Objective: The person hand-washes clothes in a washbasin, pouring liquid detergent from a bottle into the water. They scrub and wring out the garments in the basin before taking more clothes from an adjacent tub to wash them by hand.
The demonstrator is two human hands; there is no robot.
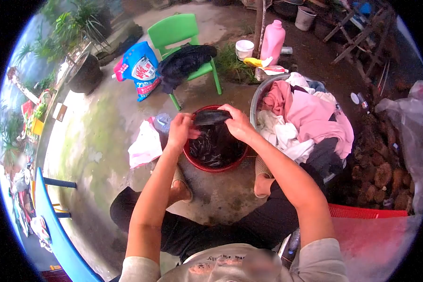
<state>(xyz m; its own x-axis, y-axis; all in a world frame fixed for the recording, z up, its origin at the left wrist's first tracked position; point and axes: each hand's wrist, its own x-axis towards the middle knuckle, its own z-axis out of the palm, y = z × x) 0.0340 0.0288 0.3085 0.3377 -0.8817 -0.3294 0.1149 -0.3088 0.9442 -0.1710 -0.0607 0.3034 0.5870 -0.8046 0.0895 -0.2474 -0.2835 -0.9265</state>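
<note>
Between my feet stands a red basin (pixel 189 159) with dark wet cloth (pixel 216 145) lying in it. Above its far side a folded part of a black garment (pixel 212 117) is stretched between my hands. My right hand (pixel 237 123) grips its right end, fingers wrapped over the edge. At the left end my left hand (pixel 181 130) has its fingers curled at the fabric, slightly blurred. What kind of garment it is cannot be made out.
A large metal tub (pixel 254 101) heaped with pink, white and dark clothes (pixel 315 113) stands right. Beyond are a green chair (pixel 174 30) bearing dark clothing, a blue detergent bag (pixel 143 68) and a pink bottle (pixel 272 42). Pale cloth (pixel 144 143) lies left, near a blue table edge (pixel 56 235).
</note>
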